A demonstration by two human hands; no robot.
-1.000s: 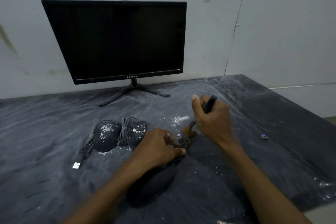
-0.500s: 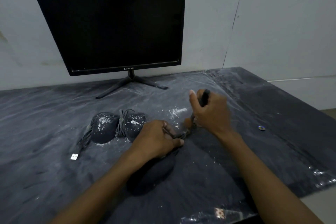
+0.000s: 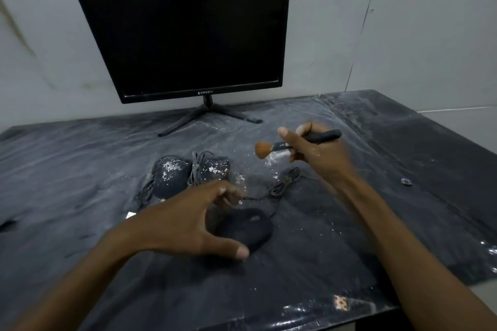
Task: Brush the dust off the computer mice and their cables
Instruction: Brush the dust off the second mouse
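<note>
Right hand (image 3: 320,153) grips one brush (image 3: 271,148); left hand (image 3: 188,223) spread, holding nothing; three mice (image 3: 244,227), two dusty.

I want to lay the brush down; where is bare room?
Bare table lies right of the cable, before the small object; also near the left edge. It is crowded around the three mice.

Matt black mice (image 3: 243,227), glossy plastic-covered table (image 3: 403,223)
</note>
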